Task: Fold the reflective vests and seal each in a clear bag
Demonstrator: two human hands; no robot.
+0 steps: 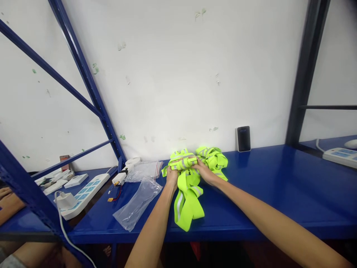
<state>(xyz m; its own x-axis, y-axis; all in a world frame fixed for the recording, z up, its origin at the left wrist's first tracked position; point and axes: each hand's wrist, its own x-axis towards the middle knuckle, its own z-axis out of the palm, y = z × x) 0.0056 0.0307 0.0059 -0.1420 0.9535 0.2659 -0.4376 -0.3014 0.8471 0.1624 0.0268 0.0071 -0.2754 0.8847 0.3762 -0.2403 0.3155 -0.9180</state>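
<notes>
Hands meet at the middle of the blue counter [279, 186], both on a fluorescent yellow vest [186, 186] with grey reflective strips. The left hand [172, 174] closes around the left end of a rolled part of the vest, fingers wrapped over it. The right hand [205, 170] grips the right end of the same roll, fingers curled onto the fabric. The roll lies level between the two hands, slightly above the counter surface. Loose straps of the vest hang down from the roll and lie flat on the counter toward its front edge. A second bunched vest [214, 158] lies just behind the right hand, touching the held one. A clear plastic bag [138, 203] lies flat on the counter to the left of the left forearm, and another clear bag [143, 170] lies behind it, nearer the wall. A small white device with red and black wires [118, 180] sits at the left end of the counter. A dark phone [243, 138] stands upright against the white wall, well apart from the vests on the right. On the lower shelf at left, a white power strip [83, 193] lies lengthwise with a white plug [65, 200] on it. A second power strip [340, 154] rests at the far right edge. Another person's hand [7, 203] shows at the left border.
</notes>
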